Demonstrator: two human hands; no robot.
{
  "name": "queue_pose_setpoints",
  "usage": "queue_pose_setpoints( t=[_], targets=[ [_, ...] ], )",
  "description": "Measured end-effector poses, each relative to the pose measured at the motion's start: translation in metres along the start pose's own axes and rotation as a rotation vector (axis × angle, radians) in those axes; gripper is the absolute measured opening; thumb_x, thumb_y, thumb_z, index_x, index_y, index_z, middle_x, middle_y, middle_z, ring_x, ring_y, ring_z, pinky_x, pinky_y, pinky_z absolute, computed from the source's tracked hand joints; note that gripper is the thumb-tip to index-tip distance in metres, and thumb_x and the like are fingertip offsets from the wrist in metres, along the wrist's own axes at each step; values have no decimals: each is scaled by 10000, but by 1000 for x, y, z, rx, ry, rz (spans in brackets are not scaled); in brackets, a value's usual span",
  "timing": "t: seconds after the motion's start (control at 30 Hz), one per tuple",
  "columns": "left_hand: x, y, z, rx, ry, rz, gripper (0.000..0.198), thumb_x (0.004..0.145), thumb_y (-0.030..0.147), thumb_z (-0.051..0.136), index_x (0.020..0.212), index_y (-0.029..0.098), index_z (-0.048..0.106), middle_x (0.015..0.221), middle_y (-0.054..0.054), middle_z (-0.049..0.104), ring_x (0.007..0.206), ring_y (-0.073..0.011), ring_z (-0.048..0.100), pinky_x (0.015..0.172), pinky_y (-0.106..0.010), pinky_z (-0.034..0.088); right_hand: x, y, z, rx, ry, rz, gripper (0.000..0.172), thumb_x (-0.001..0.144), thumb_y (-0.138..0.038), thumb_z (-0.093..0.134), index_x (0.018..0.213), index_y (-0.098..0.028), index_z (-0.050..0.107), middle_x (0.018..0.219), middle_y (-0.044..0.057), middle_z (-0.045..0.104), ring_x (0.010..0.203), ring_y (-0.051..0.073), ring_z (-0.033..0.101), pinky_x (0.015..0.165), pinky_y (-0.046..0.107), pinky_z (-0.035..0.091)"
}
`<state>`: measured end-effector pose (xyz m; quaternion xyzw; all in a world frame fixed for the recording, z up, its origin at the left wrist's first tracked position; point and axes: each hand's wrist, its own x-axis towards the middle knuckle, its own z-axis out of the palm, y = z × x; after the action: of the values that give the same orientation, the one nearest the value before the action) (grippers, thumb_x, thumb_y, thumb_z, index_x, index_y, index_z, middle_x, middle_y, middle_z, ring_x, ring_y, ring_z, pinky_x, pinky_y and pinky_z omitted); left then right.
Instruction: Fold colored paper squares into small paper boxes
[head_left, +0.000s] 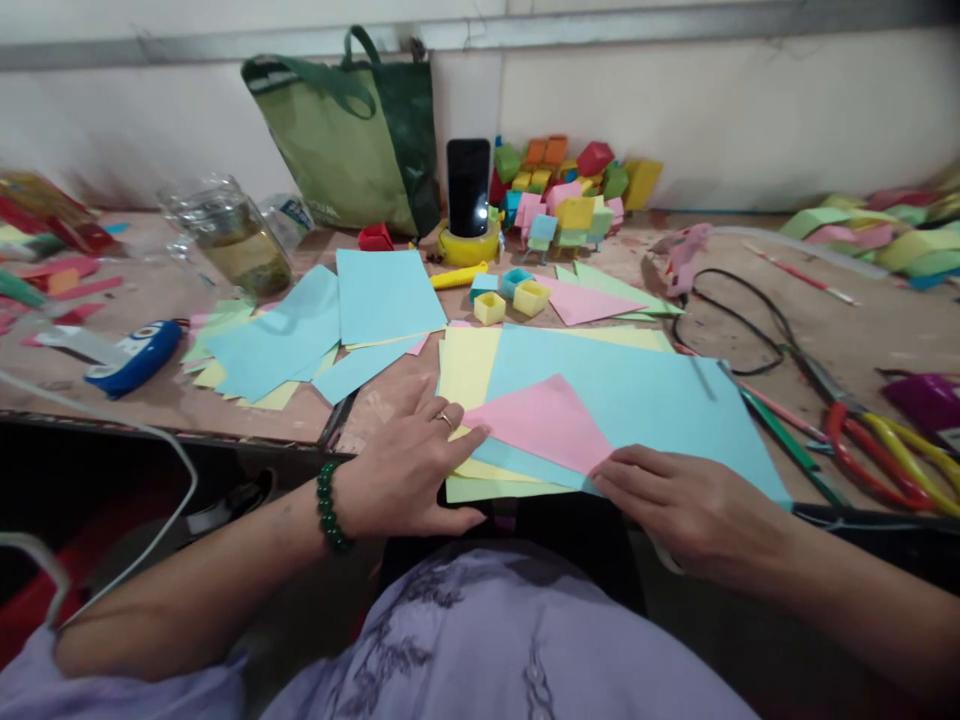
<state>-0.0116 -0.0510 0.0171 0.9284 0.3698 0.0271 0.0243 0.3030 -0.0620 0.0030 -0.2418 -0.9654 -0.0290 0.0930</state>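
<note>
A pink sheet of paper [547, 420] lies on top of a stack of light blue [645, 400] and yellow [469, 365] sheets at the table's near edge. My left hand [409, 465], with a ring and a green bead bracelet, rests flat on the stack's left side, fingertips touching the pink sheet's left corner. On the other side my right hand [690, 505] presses fingers on the pink sheet's lower right corner. Both hands have their fingers stretched out and grip nothing.
More blue sheets [337, 320] lie to the left. Small folded paper boxes [510, 298] and a heap of coloured ones [574, 190] stand behind, beside a phone [468, 187] and a green bag [352, 130]. Scissors [877, 440] and a glue gun [686, 258] sit right; a jar [232, 235] left.
</note>
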Motion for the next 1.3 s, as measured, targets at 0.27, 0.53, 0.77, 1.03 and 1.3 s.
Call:
queue_pose_setpoints(
  t=[0.27, 0.53, 0.77, 1.03, 1.3],
  targets=[
    [-2, 5, 1, 56, -17, -29, 766, 738, 625, 573, 1339, 156, 503, 1072, -153, 593, 1079, -340, 508, 1072, -606, 158, -21, 4, 5, 71, 99, -75, 332, 936, -94, 364, 1200, -104, 566, 1049, 127, 682, 1038, 220, 591, 827, 357, 556],
    [-4, 7, 3, 72, 5, -41, 762, 737, 620, 584, 1339, 160, 508, 1072, -155, 601, 1126, -356, 486, 1063, -604, 184, -68, 5, 5, -20, 165, 61, 308, 900, -93, 438, 1111, -207, 631, 1013, 71, 715, 1001, 193, 632, 847, 345, 550],
    [-3, 8, 1, 62, 58, -15, 732, 752, 652, 554, 1305, 173, 541, 1031, -142, 617, 1074, -339, 523, 1052, -606, 192, -60, -22, -8, -130, 293, 328, 261, 847, -92, 500, 1003, -221, 665, 921, 45, 714, 867, 186, 626, 777, 323, 520],
    [0, 9, 2, -29, 64, -78, 548, 919, 566, 350, 1295, 225, 555, 987, -97, 626, 1051, -287, 550, 1047, -633, 151, -7, -26, 12, -125, 182, 306, 193, 923, -158, 494, 975, -198, 676, 923, 41, 713, 841, 179, 597, 698, 283, 485],
    [-10, 24, 17, -19, 166, -233, 520, 945, 511, 331, 1310, 189, 514, 1118, -114, 612, 1100, -281, 531, 1048, -616, 232, -8, -16, 2, -57, 162, 287, 204, 923, -148, 480, 889, -206, 673, 862, 36, 694, 804, 154, 602, 644, 237, 472]
  ],
)
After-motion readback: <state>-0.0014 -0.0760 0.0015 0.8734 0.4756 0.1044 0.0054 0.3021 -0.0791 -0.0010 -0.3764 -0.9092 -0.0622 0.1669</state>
